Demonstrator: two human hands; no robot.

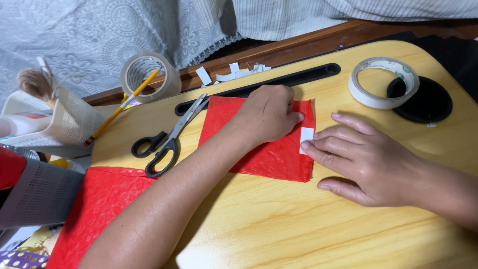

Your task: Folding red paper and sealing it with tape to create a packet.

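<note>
A folded red crinkled sheet (271, 157) lies on the light wooden lap table (298, 224). My left hand (266, 114) rests fist-like on the sheet, its fingers pressing near the right edge. My right hand (366, 159) lies flat beside the sheet, its fingertips pressing a small white piece of tape (306, 135) onto the sheet's right edge. Neither hand lifts anything.
Black-handled scissors (167, 139) lie left of the sheet. A white tape roll (383, 82) leans on a black round recess (423, 102) at right. A clear tape roll (149, 77), a pencil (119, 109), white baskets (59, 124) and more red sheet (94, 214) sit at left.
</note>
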